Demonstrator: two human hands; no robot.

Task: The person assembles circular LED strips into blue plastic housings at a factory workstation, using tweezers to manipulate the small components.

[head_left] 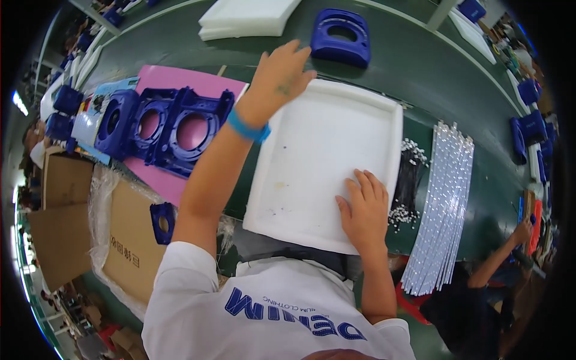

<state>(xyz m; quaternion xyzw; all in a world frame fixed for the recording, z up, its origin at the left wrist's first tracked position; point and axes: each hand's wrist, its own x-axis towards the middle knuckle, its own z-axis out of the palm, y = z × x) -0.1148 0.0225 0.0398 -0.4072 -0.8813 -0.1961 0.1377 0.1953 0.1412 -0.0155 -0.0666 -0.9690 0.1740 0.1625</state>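
A shallow white foam tray [318, 162] with a raised rim lies in front of me, marked by a few dark specks. My right hand [365, 207] rests on its near right part, open, fingers stretched out and holding nothing. Reaching forward over the far left corner, my left hand [283, 75] is open with its fingers extended and nothing visible in it. Just beyond those fingertips, to the right, stands a blue plastic housing [341, 54] with a round opening. A blue band [246, 127] circles my left wrist.
Several blue housing shells [174, 129] lie on a pink sheet [159, 77] at left. White foam sheets [246, 18] are stacked at the far side. Right of the tray are black cables [408, 183] and silvery strips [441, 204]. A cardboard box [129, 240] stands at lower left; a co-worker's arm [501, 255] shows at right.
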